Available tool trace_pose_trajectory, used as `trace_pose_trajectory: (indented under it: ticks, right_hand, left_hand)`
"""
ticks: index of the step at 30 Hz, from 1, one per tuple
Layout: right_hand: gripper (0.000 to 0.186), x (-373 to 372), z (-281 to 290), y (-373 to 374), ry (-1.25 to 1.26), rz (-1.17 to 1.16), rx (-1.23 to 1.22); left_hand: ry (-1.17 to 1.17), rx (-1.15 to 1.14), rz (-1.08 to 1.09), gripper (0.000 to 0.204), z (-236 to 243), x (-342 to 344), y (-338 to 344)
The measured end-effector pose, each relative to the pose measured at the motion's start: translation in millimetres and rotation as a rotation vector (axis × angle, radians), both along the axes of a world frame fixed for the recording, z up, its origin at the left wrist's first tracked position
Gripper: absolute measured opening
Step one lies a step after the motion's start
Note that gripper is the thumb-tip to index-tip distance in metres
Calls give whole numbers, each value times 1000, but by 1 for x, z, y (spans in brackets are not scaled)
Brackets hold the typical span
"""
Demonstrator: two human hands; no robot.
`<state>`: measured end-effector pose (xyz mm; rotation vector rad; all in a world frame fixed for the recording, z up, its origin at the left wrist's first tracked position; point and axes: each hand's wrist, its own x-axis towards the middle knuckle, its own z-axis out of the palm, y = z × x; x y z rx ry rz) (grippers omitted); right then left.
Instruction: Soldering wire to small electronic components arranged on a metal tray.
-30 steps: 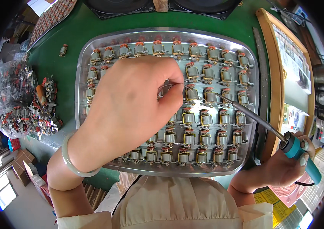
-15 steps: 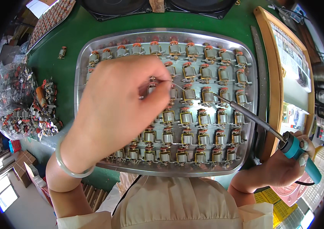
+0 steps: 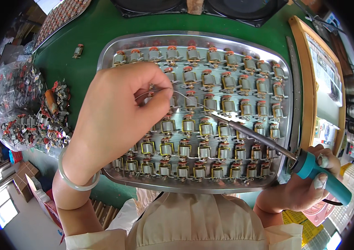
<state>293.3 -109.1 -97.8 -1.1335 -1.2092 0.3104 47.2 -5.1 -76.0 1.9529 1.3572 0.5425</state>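
My left hand (image 3: 112,110) is over the left half of a shiny metal tray (image 3: 164,37), thumb and forefinger pinched on a thin solder wire (image 3: 191,100). In my right hand (image 3: 297,192), at the lower right, is a soldering iron (image 3: 260,136) with a teal handle. Its long shaft points left across the tray. The iron's tip and the wire's free end come together at a small grey metal part (image 3: 210,103) near the tray's middle; whether they touch I cannot tell. Rows of similar parts with orange tops fill the tray, some hidden under my left hand.
Left of the tray, a clear plastic bag (image 3: 12,100) and a loose heap of parts (image 3: 54,125) lie on the green table (image 3: 85,21). One single part (image 3: 78,51) stands apart. A wooden frame (image 3: 306,54) stands at the right; black round units (image 3: 243,7) sit at the back.
The iron's tip has moved left to the wire's end, by a part nearer the middle. My left hand has shifted slightly left relative to the tray. The whole view has shifted a little.
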Motion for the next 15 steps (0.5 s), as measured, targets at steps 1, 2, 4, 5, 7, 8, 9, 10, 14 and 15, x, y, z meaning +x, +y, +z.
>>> trace_pose_trajectory:
  ticks: [1, 2, 4, 5, 7, 8, 9, 10, 14, 15]
  right_hand:
    - [29, -1, -1, 1, 24, -24, 8]
    - [29, 3, -2, 1, 24, 11, -1]
    - [29, 0, -3, 1, 48, -11, -13]
    - [29, 0, -3, 1, 75, -37, -22]
    - [30, -2, -3, 2, 87, -46, -19]
    - [30, -3, -3, 2, 102, -59, -14]
    - [30, -3, -3, 2, 102, -57, -16]
    - [29, -2, -3, 2, 105, -45, -19]
    - [28, 1, -4, 2, 104, 6, -24]
    - [28, 1, -4, 3, 103, 4, -24]
  left_hand:
    - [0, -2, 8, 3, 0, -2, 1]
    - [-7, 8, -1, 3, -1, -3, 1]
    - [-17, 14, -11, 3, -3, -3, 2]
    - [-13, 20, -26, 2, -4, -3, 3]
    - [-10, 25, -38, 2, -6, -4, 5]
    - [-14, 43, -58, 2, -7, -4, 5]
    - [-18, 61, -78, 2, -8, -5, 6]
    - [-18, 60, -76, 2, -8, -5, 5]
    - [-29, 30, -56, 2, -7, -4, 4]
    - [-33, 30, -60, 2, -7, -3, 5]
